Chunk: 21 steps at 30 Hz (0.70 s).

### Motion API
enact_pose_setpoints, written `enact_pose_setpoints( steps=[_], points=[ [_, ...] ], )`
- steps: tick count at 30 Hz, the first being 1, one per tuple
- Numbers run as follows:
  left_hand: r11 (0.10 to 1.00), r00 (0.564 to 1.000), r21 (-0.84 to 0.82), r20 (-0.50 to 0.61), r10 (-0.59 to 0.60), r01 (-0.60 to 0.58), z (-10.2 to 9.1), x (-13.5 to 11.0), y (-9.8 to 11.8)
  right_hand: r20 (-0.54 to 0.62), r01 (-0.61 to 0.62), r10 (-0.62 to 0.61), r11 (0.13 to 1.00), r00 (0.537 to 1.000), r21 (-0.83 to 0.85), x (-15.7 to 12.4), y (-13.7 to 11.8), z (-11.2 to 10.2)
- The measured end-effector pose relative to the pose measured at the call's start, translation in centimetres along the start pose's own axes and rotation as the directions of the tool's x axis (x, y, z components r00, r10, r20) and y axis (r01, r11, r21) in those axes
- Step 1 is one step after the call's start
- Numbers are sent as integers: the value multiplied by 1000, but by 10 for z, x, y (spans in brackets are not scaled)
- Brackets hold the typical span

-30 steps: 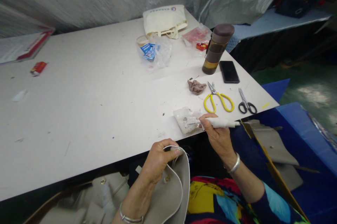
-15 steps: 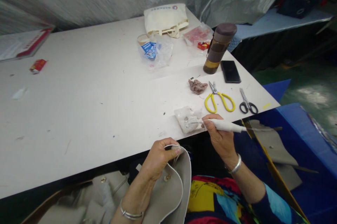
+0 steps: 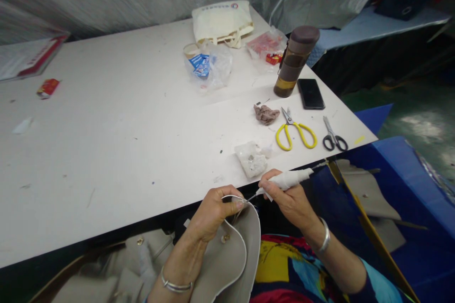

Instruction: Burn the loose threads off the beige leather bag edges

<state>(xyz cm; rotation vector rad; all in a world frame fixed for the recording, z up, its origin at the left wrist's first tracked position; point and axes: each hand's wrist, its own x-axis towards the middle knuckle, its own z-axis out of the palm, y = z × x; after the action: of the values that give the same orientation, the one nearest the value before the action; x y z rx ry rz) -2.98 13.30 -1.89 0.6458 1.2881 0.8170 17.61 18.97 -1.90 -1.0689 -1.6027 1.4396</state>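
Right hand [image 3: 289, 196] brought tool [image 3: 284, 180] to bag edge [image 3: 249, 213], left hand [image 3: 213, 213] pinching it

tool [image 3: 284, 180] tip moved from packet [image 3: 251, 160] to bag edge [image 3: 245, 203]

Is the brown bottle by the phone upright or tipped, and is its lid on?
Upright, lid on: the bottle stands on its base on the table beside the phone, dark cap on top.
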Motion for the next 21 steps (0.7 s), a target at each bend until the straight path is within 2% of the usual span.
enact_pose_setpoints(
  steps=[12,21],
  points=[
    [999,1000,34,-7,15,-14,-1,1,-5,49,-3,3,1000,999,-4,-1,4,7],
    [997,997,-65,-65,29,-33,1,1,-9,12,14,-13,1000,1000,-22,-14,11,11]
  ],
)
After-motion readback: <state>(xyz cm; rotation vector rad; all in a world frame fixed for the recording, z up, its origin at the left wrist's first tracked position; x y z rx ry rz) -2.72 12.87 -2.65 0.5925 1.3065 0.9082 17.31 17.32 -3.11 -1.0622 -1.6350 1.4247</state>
